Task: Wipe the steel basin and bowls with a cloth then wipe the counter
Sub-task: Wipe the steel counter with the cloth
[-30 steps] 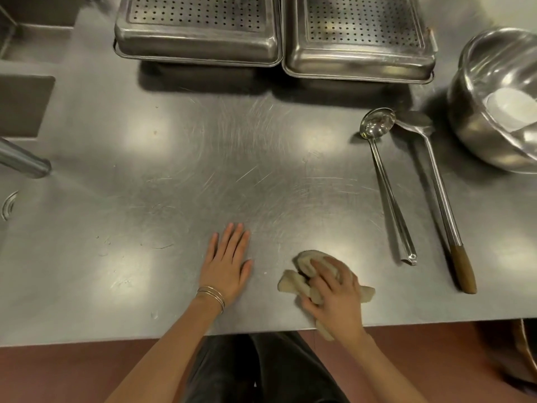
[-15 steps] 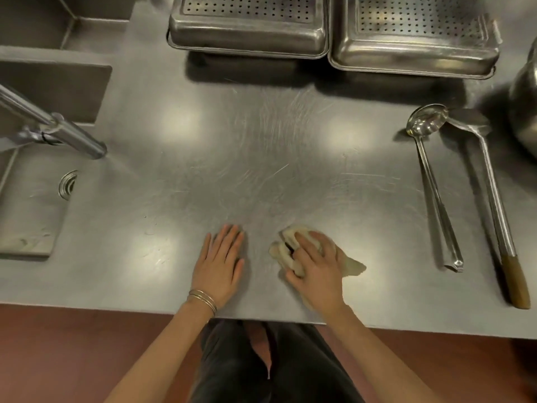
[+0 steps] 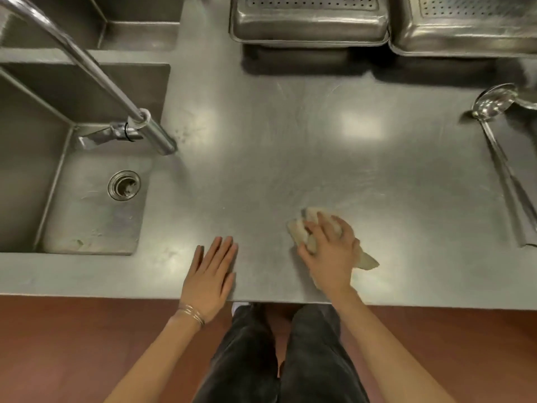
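Head view: the sink at far left is not being worked. The left hand lies flat on the counter near the front edge, fingers straight, holding nothing. Just beside it, the cloth sits bunched on the counter under the right hand, whose fingers curl over the wad; one corner sticks out to the hand's right. Assessment: the cloth is light, soft, likely damp, and should slide readily on steel. It is best gripped atop the bunch with downward pressure, the loose corner tucked in. The ladle lies far right, well apart.
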A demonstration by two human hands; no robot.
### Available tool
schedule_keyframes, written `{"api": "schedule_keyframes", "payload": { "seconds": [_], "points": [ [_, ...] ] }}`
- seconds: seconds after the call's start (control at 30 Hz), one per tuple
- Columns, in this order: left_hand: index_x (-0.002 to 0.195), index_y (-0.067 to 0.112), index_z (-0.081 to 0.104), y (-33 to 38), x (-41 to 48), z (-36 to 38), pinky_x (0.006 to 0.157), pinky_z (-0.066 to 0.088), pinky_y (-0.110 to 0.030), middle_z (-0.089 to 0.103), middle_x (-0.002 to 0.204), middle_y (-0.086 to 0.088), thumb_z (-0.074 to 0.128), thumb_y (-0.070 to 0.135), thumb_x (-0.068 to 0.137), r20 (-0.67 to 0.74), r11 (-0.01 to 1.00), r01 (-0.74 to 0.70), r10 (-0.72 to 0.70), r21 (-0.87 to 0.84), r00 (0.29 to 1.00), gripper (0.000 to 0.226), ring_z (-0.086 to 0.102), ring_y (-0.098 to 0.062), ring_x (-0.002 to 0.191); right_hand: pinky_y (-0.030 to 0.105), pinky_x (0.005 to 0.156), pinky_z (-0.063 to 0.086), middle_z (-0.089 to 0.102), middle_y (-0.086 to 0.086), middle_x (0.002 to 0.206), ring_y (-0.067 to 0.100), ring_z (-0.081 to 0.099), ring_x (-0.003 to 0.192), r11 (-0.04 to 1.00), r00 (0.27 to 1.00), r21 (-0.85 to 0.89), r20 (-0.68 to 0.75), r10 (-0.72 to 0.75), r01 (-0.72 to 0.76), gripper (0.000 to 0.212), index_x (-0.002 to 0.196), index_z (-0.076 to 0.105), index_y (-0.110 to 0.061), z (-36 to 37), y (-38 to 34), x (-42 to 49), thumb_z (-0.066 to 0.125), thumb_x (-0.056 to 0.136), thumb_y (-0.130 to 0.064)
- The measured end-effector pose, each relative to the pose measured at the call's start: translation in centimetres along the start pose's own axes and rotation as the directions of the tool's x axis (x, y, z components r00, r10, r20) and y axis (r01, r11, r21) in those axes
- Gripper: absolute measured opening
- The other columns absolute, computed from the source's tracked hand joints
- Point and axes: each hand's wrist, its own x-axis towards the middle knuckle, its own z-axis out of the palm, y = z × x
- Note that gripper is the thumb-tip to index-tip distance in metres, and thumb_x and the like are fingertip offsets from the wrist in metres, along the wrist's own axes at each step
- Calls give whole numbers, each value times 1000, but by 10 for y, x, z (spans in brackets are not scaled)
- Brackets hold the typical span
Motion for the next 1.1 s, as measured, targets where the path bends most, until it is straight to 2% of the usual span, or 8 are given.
{"api": "schedule_keyframes", "payload": {
  "seconds": [0.2,0.4,0.53,0.7,0.77,0.87,0.97,1.1],
  "points": [
    [142,11,32,-10,1,5,112,15,-49,33,149,-7,29,36,92,42,996,-84,86,-32,995,56,19,-21,140,52,88,41,61,-1,126,35,46,120,956,955,-3,25,-294,295,37,103,68,-25,-6,37,-49,46,86,-50],
    [144,14,29,-14,2,12,114,11,-48,28,152,-3,29,38,91,60,997,-77,77,-6,995,58,16,-20,142,53,101,31,40,2,144,36,31,129,957,956,11,50,290,-290,56,139,35,-37,11,-34,44,41,85,-51],
    [145,16,26,-14,1,11,113,9,-50,25,152,-2,29,38,92,67,997,-75,75,-4,995,57,11,-18,143,55,90,39,47,3,140,39,37,123,996,993,-15,84,-85,87,39,127,50,-39,24,-74,-14,43,89,-44],
    [142,16,33,-49,-26,-2,115,6,-46,31,150,-2,31,33,90,-21,998,40,-41,-47,999,55,13,-17,142,55,85,42,53,-1,134,37,42,122,843,840,66,68,-538,535,34,121,53,-42,15,-34,-49,47,89,-51],
    [144,15,26,-82,-47,-11,116,0,-41,26,152,-2,33,34,88,-88,981,180,-187,-73,978,60,10,-17,142,54,85,44,56,0,131,38,44,120,888,888,29,27,-459,459,39,118,57,-39,15,-28,-11,47,84,-55],
    [145,9,22,-125,-67,-13,117,2,-41,23,152,-9,29,39,89,-105,941,329,-336,-80,936,64,11,-20,143,50,87,42,60,2,125,40,47,117,998,997,26,-50,-58,59,51,116,60,-33,27,-73,60,41,75,-56],
    [142,4,30,-137,-70,-4,116,6,-43,28,150,-12,28,43,89,-68,928,364,-369,-76,927,66,15,-23,142,47,84,38,61,-1,122,36,45,118,989,990,69,-38,136,-134,50,107,65,-31,44,-133,97,36,76,-57],
    [141,4,33,-136,-69,-2,116,9,-45,32,149,-12,29,42,87,-82,927,367,-372,-74,925,66,17,-23,142,42,82,33,61,-3,125,32,42,115,950,949,3,-58,-310,311,34,107,66,-33,57,-175,32,54,79,-47]
  ]
}}
